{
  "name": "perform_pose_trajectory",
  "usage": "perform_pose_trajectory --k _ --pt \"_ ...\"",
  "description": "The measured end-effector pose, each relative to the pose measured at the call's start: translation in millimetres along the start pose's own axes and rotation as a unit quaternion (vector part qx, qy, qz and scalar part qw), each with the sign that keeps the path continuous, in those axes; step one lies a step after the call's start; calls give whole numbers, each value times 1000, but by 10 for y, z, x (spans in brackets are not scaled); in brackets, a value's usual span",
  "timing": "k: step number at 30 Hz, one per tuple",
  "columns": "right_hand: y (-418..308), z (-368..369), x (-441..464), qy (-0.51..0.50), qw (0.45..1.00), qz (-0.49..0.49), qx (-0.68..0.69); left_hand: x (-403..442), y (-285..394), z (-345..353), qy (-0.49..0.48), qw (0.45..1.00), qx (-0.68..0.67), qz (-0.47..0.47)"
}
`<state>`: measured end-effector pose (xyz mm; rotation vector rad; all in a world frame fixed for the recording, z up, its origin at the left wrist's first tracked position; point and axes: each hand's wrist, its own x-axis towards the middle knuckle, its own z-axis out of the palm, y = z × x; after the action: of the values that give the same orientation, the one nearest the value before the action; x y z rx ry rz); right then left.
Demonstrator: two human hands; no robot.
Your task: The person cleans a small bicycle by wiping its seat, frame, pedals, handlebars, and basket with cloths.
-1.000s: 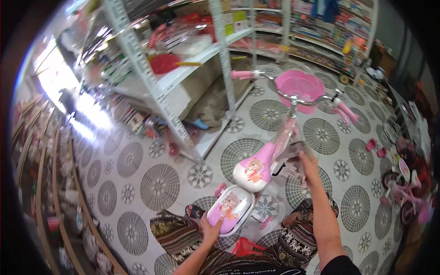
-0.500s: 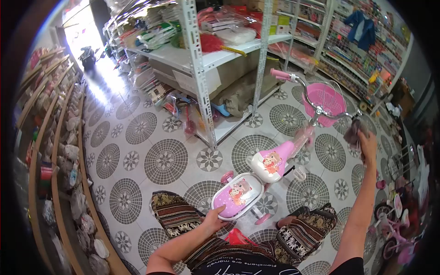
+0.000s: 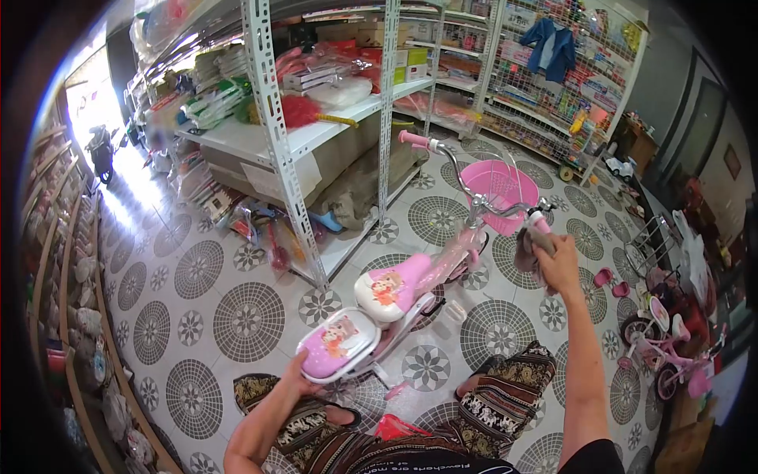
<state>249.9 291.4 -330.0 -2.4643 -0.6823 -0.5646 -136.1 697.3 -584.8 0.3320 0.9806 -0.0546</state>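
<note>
Our right hand (image 3: 560, 265) pinches a grey cloth (image 3: 527, 257) at the handgrip (image 3: 540, 223) beyond it, apparently wiping. Our left hand (image 3: 294, 377) clasps the rear seat (image 3: 324, 359); the next stroke needs steadiness.

Overexposed daylight blazes through the doorway (image 3: 83, 107) left of the metal rack (image 3: 276, 134), glaring off the floor (image 3: 146, 196); far right of the rack, the wall (image 3: 673, 87) is dim. Fisheye distortion curves the blackened edges.
</note>
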Motion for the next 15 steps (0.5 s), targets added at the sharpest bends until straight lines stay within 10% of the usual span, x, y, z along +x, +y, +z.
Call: perform_pose_trajectory --k 2,5,15 --pt "-220 -1 -243 12 1000 -7 -5 143 348 -191 -37 998 -22 41" --pt "-612 4 -682 15 998 -17 59 143 814 -401 173 966 69 178" --pt "-1903 196 -1493 -116 955 -192 194 7 1832 -1619 121 955 -39 267"
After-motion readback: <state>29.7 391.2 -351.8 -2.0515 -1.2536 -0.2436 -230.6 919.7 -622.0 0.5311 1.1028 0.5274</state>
